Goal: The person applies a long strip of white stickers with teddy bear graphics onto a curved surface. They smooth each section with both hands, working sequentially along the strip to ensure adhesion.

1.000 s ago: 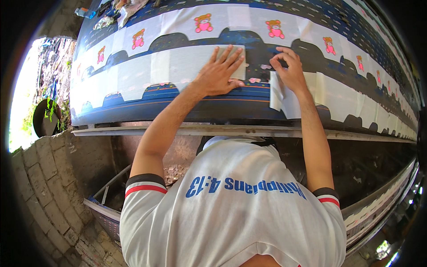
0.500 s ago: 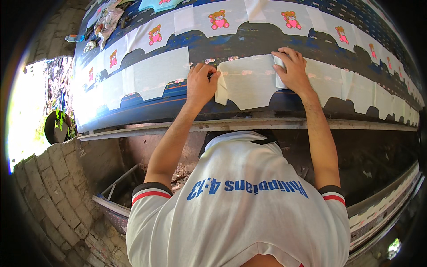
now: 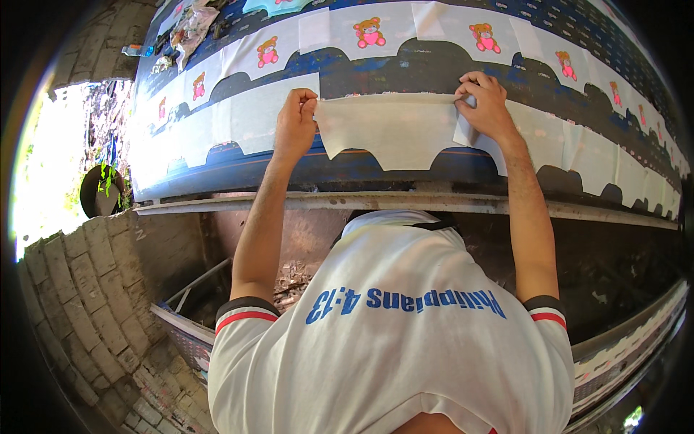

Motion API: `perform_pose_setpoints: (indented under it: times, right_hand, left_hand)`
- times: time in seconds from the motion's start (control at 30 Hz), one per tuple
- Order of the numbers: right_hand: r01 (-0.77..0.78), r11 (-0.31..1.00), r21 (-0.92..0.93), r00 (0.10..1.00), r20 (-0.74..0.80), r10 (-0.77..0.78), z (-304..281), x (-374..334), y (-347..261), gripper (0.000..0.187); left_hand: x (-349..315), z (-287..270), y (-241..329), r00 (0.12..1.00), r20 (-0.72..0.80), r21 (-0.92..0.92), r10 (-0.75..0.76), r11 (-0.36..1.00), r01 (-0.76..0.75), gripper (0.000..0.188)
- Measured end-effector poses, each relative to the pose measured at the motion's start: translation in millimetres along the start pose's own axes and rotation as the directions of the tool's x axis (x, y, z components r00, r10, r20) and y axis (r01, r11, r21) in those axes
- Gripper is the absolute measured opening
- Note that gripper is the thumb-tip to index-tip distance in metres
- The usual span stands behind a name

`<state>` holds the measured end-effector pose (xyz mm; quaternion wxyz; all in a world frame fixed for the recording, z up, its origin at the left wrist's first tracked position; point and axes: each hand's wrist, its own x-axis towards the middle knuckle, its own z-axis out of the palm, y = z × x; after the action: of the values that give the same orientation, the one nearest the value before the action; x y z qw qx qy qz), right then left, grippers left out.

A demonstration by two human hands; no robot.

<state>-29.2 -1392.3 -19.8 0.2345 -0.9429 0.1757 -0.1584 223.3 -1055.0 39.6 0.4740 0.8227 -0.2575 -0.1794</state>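
Both hands pinching a pale cut-out sheet by its top corners, lifting it off the long desk.

Left hand (image 3: 295,123) fingers (image 3: 309,106) and right hand (image 3: 490,105) fingers (image 3: 468,88) are closing tight on the sheet (image 3: 387,130), holding it taut between them just above the blue printed cloth (image 3: 405,170). Risk, as I judge it: uneven pulling is likely to tear or crease the thin material, or let a corner slip free. The sheet is looking whitish, translucent, straight along the top, scalloped with arches along its lower edge; similar pieces (image 3: 238,126) and bear prints (image 3: 369,32) are lying alongside.
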Motion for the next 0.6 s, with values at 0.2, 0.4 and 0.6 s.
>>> perform_pose_setpoints:
  times: [0.2, 0.4, 0.6]
  right_hand:
    - [-0.069, 0.997, 0.045, 0.998, 0.009, 0.068, 2, 11, -2, 0.013]
    - [-0.175, 0.983, 0.049, 0.98, -0.086, 0.179, 22, 36, -15, 0.02]
    - [-0.291, 0.957, -0.01, 0.94, -0.187, 0.284, 46, 54, -18, 0.024]
  left_hand:
    - [42, -37, -47, 0.982, -0.118, 0.129, 0.148, 0.983, -0.133, 0.02]
    - [81, -56, -69, 0.992, -0.066, 0.018, 0.11, 0.994, -0.109, 0.027]
    - [108, -61, -98, 0.995, 0.052, 0.014, 0.088, 0.996, -0.089, 0.032]
